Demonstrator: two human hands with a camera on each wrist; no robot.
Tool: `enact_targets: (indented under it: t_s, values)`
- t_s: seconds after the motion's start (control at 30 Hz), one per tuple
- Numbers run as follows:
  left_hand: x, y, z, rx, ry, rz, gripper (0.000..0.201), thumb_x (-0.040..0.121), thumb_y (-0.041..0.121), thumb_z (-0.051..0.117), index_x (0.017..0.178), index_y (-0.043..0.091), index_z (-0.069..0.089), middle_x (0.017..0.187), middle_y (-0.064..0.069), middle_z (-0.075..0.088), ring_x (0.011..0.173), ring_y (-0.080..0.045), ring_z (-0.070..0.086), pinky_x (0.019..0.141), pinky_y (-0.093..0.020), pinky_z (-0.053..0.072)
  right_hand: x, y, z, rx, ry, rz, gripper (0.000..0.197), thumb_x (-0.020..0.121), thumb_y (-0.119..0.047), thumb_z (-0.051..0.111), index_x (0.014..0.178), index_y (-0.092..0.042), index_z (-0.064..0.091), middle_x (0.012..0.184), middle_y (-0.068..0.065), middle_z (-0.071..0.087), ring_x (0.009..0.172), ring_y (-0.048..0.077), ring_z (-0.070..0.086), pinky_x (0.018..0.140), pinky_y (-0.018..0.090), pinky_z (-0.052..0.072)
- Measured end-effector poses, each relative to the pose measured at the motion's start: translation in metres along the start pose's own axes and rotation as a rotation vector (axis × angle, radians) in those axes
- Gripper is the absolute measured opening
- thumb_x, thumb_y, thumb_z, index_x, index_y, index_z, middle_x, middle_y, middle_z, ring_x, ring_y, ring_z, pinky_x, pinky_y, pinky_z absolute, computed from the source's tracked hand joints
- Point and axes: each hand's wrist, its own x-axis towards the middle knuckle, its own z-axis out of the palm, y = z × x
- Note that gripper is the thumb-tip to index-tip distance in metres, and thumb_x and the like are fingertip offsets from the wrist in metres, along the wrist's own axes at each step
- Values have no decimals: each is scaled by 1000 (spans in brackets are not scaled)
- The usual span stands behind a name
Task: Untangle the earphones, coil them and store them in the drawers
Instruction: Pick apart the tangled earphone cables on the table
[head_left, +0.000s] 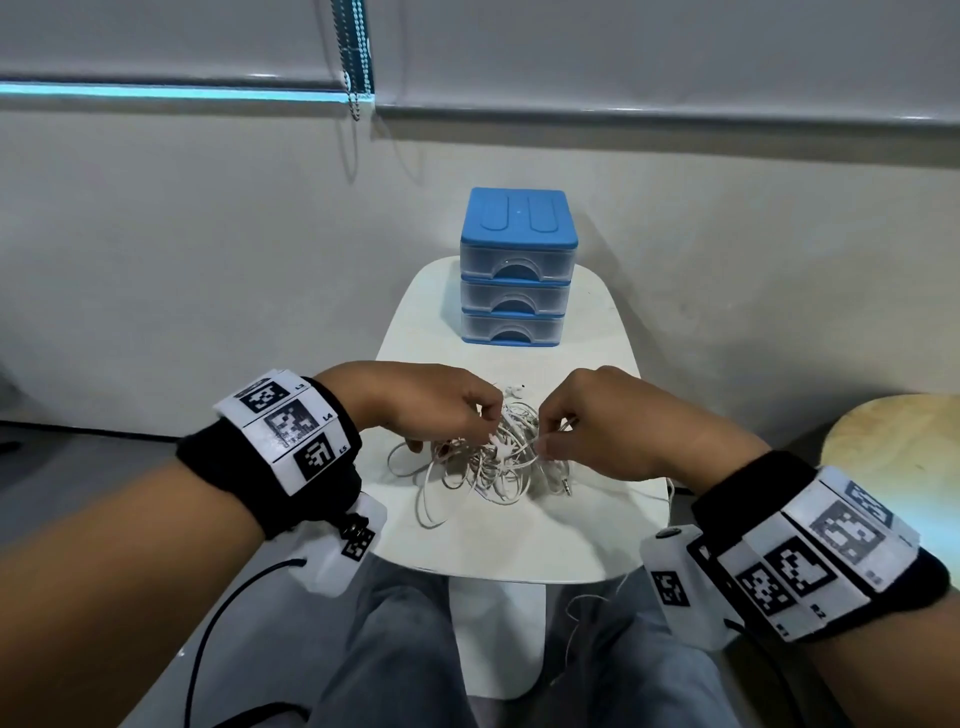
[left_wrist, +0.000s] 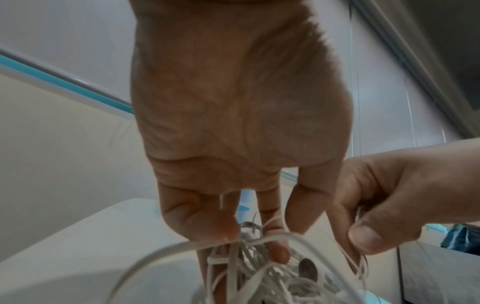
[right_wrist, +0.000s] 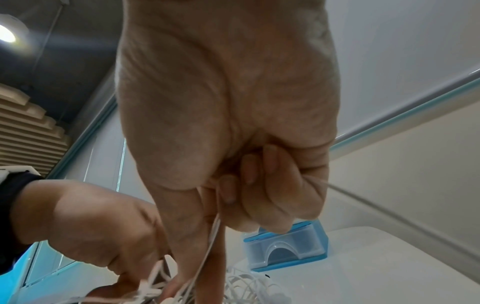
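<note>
A tangle of white earphones (head_left: 483, 465) lies on the small white table (head_left: 519, 545) in front of me. My left hand (head_left: 467, 410) reaches down into the tangle and pinches cable strands (left_wrist: 249, 240) between thumb and fingertips. My right hand (head_left: 550, 431) is curled, with a thin strand (right_wrist: 210, 242) pinched and running down from its fingers. Both hands meet over the top of the tangle. An earbud (head_left: 514, 389) pokes out behind them, and a jack plug (head_left: 566, 486) lies at the right. A blue drawer unit (head_left: 517, 265) with three clear drawers, all pushed in, stands behind.
The drawer unit (right_wrist: 285, 248) stands at the table's far end near a grey wall. A round wooden stool (head_left: 893, 441) is at the right. A loose cable loop hangs off the table's right edge (head_left: 667, 493). My legs are under the near edge.
</note>
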Motion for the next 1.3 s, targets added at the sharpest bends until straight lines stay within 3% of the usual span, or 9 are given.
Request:
enact_targets:
  t_s: [0.1, 0.2, 0.37, 0.5, 0.67, 0.83, 1.03, 1.2, 1.3]
  values:
    - [4, 3, 0, -23, 30, -44, 28, 101, 28, 47, 94, 9, 66, 99, -12, 68, 76, -19, 58, 51, -24, 48, 0, -2, -2, -9, -45, -32, 24, 91, -29, 69, 68, -30, 64, 71, -9, 60, 75, 15, 58, 65, 30, 44]
    - [5, 1, 3, 5, 132, -44, 33, 99, 40, 56, 82, 16, 68, 74, 2, 66, 66, -14, 55, 56, -22, 46, -1, -3, 0, -34, -77, -13, 17, 91, -19, 62, 75, -21, 67, 81, 0, 68, 77, 21, 63, 74, 34, 54]
    - [2, -4, 4, 34, 127, 7, 3, 87, 16, 68, 85, 15, 65, 78, 2, 63, 69, -13, 53, 69, -30, 46, -1, -3, 6, -35, -101, -35, 12, 89, -20, 62, 82, -16, 71, 77, -1, 68, 81, 23, 63, 75, 37, 54]
    - [-3, 0, 4, -259, 133, 10, 14, 92, 3, 65, 98, 14, 60, 80, -6, 60, 58, -12, 59, 57, -23, 49, -1, -3, 8, -14, -128, -75, 10, 90, -24, 68, 84, -29, 75, 68, -12, 61, 75, 13, 58, 74, 32, 51]
    - [-2, 0, -1, -572, 197, -113, 19, 99, 2, 41, 108, 13, 53, 88, -14, 58, 60, -23, 58, 60, -32, 54, -1, -7, 12, -7, -128, -23, 21, 88, -13, 58, 70, -19, 66, 63, -3, 71, 64, 11, 65, 61, 26, 48]
    - [-1, -11, 0, -442, 164, -162, 27, 94, -11, 45, 98, 2, 68, 79, -15, 69, 58, -19, 64, 55, -25, 55, -2, -21, 16, -5, -57, -5, 24, 81, -6, 59, 60, -15, 63, 62, 5, 73, 45, 10, 59, 58, 29, 56]
    - [-1, -11, 8, -393, 118, -177, 20, 92, -10, 55, 94, 5, 68, 78, -15, 70, 59, -19, 67, 56, -24, 57, 8, -29, 30, 2, -74, -1, 18, 80, 1, 55, 67, -9, 61, 57, 6, 70, 49, 20, 71, 66, 40, 64]
    - [1, -3, 6, -309, 68, -168, 15, 92, 1, 57, 101, 8, 68, 82, -11, 67, 48, -8, 59, 44, -17, 29, 16, -25, 35, -93, 21, 34, 31, 64, 7, 72, 66, -16, 51, 62, 3, 62, 57, 25, 70, 65, 41, 63]
    - [4, -5, 5, -292, 121, -139, 10, 91, 6, 65, 92, 13, 71, 78, -5, 68, 59, -9, 61, 51, -18, 39, 15, -20, 36, -100, 16, 42, 29, 67, 7, 70, 67, -15, 50, 64, 5, 63, 59, 27, 70, 66, 42, 63]
